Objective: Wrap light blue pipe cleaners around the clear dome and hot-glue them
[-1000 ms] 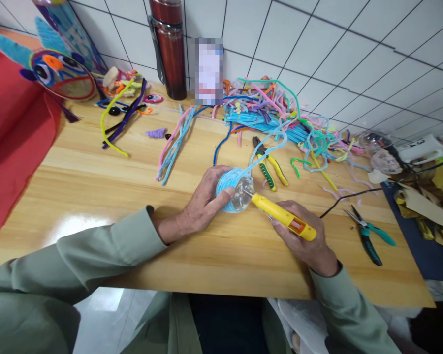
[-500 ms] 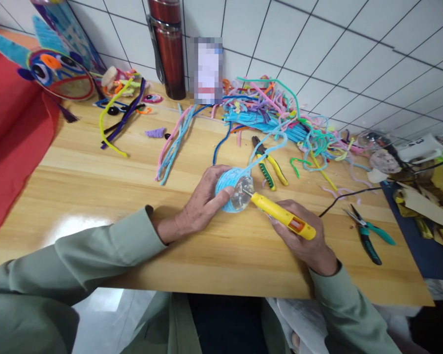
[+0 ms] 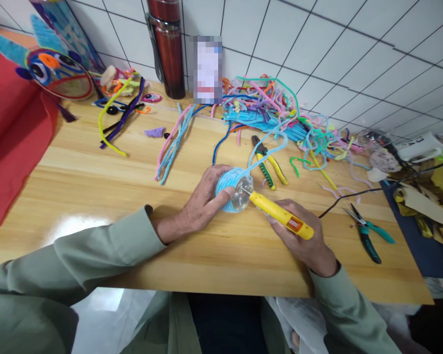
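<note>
Low over the table, my left hand point(image 3: 209, 201) is closed round a clear, rounded plastic piece point(image 3: 242, 195) whose side is wrapped in light blue pipe cleaner point(image 3: 227, 179). A loose loop of that pipe cleaner point(image 3: 282, 140) runs up and to the right. In my right hand point(image 3: 310, 241) is a yellow hot glue gun point(image 3: 280, 212). Its nozzle points left at the clear end of the piece; whether it touches, I cannot tell. Beyond the hands lie yellow-and-green pliers point(image 3: 269, 164), handles toward me.
Pipe cleaners are heaped point(image 3: 266, 110) along the tiled wall. Teal-handled pliers point(image 3: 369, 233) lie at right, near a black cord point(image 3: 339, 197). A red-brown thermos point(image 3: 172, 54) and a phone point(image 3: 207, 69) stand at the back. A decorated mask-like craft point(image 3: 59, 73) sits at left by red cloth point(image 3: 18, 123).
The glue gun and my right hand have shifted very slightly left. My left hand and the wrapped piece stay in place.
</note>
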The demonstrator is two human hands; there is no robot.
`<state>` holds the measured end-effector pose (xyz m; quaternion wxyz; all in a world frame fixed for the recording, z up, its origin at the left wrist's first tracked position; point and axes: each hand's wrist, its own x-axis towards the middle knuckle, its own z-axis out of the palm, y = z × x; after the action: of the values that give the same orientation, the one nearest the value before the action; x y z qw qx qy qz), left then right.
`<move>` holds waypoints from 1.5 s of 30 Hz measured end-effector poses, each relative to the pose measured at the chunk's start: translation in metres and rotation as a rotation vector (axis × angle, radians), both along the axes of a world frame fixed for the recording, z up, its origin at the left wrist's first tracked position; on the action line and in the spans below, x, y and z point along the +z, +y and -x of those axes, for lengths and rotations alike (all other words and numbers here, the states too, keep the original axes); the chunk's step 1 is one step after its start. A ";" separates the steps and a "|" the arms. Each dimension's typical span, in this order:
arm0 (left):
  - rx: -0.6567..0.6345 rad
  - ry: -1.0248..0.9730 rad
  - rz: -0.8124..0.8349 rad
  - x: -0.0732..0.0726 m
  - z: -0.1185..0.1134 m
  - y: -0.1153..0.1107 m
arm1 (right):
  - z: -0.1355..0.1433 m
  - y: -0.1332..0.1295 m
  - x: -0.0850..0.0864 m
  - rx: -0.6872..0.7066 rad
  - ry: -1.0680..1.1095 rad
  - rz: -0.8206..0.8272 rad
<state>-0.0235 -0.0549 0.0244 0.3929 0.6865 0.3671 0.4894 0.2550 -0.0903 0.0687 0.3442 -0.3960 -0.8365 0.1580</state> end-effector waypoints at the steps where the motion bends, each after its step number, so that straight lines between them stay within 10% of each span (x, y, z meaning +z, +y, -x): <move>1: -0.001 0.003 -0.003 0.000 0.000 0.000 | 0.000 0.000 0.000 0.000 0.001 -0.002; 45: 0.016 0.023 -0.062 -0.003 0.000 0.001 | -0.002 -0.001 -0.004 -0.033 0.056 0.014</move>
<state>-0.0238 -0.0537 0.0214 0.3632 0.7010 0.3620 0.4956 0.2568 -0.0909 0.0643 0.3672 -0.4076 -0.8188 0.1690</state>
